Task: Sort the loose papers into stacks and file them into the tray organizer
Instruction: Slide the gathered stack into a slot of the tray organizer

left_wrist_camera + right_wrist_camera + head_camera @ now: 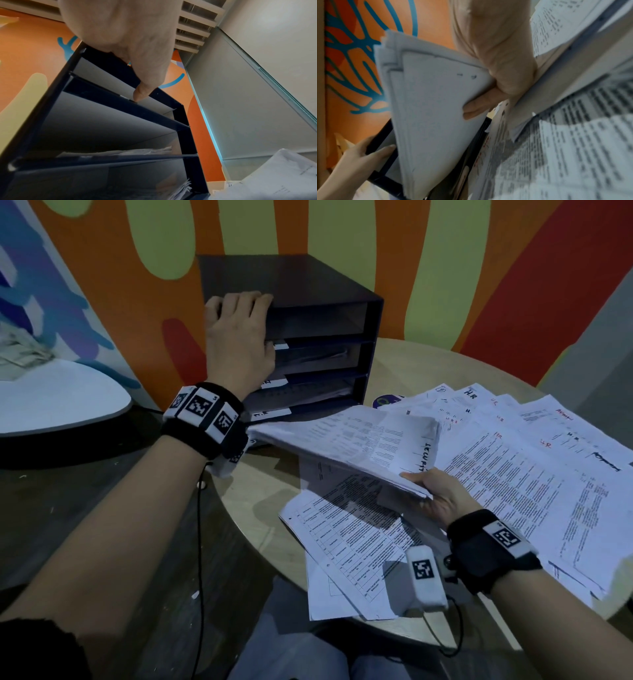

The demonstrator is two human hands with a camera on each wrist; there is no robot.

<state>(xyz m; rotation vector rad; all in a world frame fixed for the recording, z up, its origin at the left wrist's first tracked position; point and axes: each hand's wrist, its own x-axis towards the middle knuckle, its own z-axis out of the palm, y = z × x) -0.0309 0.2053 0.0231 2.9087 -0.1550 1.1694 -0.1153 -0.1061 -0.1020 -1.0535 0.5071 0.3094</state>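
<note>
Left hand (239,337) has its fingers (253,297) curled over the tray organizer (308,282) top edge at 11 o'clock. Right hand (435,498) fingers (476,106) pinch a paper stack (342,436) mid-counter (411,361), just in front of it; loose papers (513,474) are spread toward 3 o'clock.

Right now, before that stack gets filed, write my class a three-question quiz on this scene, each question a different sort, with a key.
1. True or false: the right hand grips a stack of papers by its near edge.
2. The left hand holds: A) the tray organizer; B) a pen; C) a loose sheet.
3. Short answer: which organizer slot shows no papers?
Key: 1 true; 2 A; 3 the top slot.
</note>
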